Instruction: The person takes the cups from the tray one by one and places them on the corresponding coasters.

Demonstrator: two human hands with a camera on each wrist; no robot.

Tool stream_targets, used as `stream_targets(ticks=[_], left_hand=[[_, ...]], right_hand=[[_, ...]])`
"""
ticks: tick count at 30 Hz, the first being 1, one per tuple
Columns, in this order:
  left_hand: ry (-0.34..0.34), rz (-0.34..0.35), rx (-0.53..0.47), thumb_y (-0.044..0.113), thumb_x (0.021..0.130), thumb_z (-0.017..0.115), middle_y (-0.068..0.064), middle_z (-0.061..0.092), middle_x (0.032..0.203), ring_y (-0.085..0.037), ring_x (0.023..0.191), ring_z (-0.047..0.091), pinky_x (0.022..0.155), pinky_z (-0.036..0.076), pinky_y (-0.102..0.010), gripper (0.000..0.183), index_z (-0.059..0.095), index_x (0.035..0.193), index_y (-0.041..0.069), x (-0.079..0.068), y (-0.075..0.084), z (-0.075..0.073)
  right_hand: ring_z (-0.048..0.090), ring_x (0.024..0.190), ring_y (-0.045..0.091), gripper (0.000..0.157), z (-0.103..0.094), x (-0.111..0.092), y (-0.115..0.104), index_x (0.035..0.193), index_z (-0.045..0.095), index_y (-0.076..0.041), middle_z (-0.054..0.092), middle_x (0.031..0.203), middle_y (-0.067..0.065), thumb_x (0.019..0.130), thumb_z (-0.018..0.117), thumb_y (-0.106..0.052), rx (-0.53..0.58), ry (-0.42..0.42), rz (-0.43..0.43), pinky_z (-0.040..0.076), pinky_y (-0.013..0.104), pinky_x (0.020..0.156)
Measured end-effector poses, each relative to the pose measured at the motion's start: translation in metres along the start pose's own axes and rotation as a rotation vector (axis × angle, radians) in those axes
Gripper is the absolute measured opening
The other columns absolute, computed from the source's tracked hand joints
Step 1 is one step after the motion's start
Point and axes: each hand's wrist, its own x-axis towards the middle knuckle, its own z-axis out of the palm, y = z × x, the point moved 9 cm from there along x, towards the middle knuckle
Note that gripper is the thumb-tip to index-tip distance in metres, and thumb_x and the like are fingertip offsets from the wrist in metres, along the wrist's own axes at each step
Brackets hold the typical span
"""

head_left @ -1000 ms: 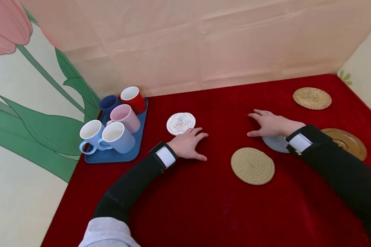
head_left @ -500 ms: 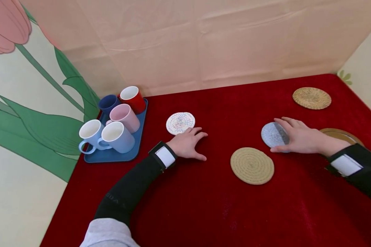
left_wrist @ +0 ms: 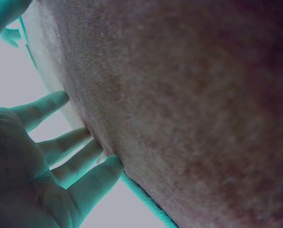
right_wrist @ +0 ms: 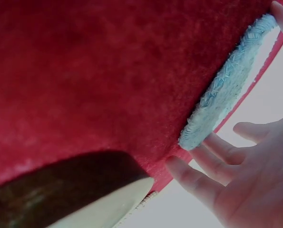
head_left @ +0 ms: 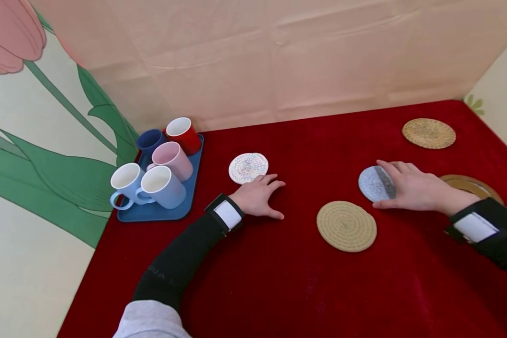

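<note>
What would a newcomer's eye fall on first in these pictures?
Probably the deep-red velvety tablecloth, with five ceramic-looking blue, pink and red mugs on a blue rectangular tray at its left end. Next, the right hand spread at the right side of a round grey-blue textured coaster, right of centre, and the left hand near a round white, multicolour-patterned coaster, left of centre.

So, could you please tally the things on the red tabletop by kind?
Cups: 5
Tray: 1
Round mats: 4
Round brown disc, partly hidden: 1
Total: 11
</note>
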Motion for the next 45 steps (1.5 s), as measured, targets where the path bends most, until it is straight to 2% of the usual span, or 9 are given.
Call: stream_targets(ticks=[13,28,45], left_hand=[[-0.002,0.002,-0.005,0.059,0.089,0.07,-0.009,0.023,0.167,-0.027,0.152,0.023,0.111,0.041,-0.041,0.087,0.035,0.159,0.021,0.0,0.0,0.003],[-0.012,0.004,-0.018,0.058,0.091,0.069,-0.009,0.021,0.168,-0.027,0.153,0.022,0.116,0.036,-0.04,0.086,0.034,0.16,0.02,-0.003,0.0,0.004],[-0.016,0.01,-0.023,0.057,0.092,0.068,-0.009,0.019,0.169,-0.025,0.154,0.02,0.119,0.03,-0.039,0.086,0.032,0.161,0.02,-0.003,0.001,0.003]], right_hand=[[0.044,0.115,0.049,0.113,-0.003,0.007,-0.002,0.146,0.033,0.003,0.045,0.127,0.035,0.07,0.086,-0.061,0.033,0.035,-0.011,0.05,0.064,0.077],[0.043,0.114,0.048,0.108,-0.001,0.015,-0.001,0.144,0.032,0.001,0.044,0.127,0.033,0.072,0.087,-0.058,0.073,0.028,-0.003,0.049,0.062,0.079],[0.041,0.116,0.05,0.104,-0.007,0.044,-0.018,0.143,0.033,0.003,0.041,0.129,0.035,0.075,0.085,-0.056,0.092,0.017,-0.018,0.048,0.064,0.081]])
